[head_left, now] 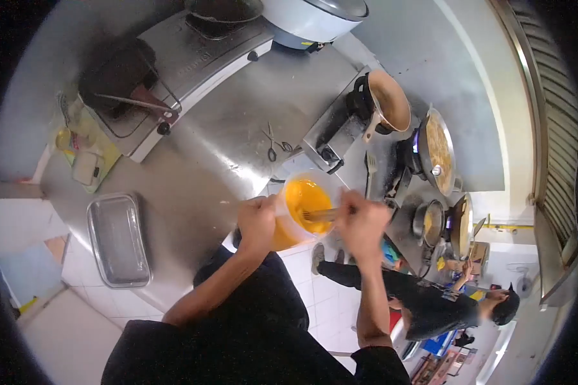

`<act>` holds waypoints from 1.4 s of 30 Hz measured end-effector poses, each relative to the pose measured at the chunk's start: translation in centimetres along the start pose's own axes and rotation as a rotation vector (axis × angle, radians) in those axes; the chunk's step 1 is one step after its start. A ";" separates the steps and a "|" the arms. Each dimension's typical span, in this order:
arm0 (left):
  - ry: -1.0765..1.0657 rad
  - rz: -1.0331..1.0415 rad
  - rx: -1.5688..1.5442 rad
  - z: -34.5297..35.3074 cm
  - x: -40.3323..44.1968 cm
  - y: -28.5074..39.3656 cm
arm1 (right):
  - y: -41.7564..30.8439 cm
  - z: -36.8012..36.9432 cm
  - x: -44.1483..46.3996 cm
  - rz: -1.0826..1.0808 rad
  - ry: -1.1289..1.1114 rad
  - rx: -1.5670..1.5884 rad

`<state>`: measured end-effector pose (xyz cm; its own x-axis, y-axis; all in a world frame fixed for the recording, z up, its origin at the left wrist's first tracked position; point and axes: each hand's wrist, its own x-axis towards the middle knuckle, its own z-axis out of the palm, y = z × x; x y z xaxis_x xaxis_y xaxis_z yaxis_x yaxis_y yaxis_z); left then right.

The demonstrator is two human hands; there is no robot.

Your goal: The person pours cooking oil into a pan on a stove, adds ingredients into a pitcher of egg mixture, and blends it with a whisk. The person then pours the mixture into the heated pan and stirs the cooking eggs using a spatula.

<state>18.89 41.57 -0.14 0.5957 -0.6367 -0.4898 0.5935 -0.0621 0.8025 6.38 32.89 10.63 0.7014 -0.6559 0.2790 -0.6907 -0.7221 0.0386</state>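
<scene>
My left hand (257,224) grips the side of a translucent plastic container (278,212), tilted towards me. Inside it is an orange-yellow liquid (302,192) that looks like beaten egg. My right hand (364,224) is closed around the handle of a fork (321,215), whose end dips into the liquid. Motion blurs this hand and the fork a little. The container is held up in front of my body, beside the steel counter edge.
On the steel counter (205,154) lie scissors (275,142) and a clear glass dish (119,240). Pans stand on burners at right, one a wide wok (438,151) with food. A rice cooker (315,19) is at the back. A co-worker (430,305) stands by the stoves.
</scene>
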 end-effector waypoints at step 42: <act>-0.069 0.219 -0.114 23.5 16.4 7.2 | 24.2 -17.2 23.1 0.041 0.618 0.348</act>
<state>20.22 12.62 5.64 0.6806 -0.6766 -0.2812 0.5140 0.1674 0.8413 2.88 4.06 34.54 0.3762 -0.5140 0.7709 -0.5457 -0.7953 -0.2640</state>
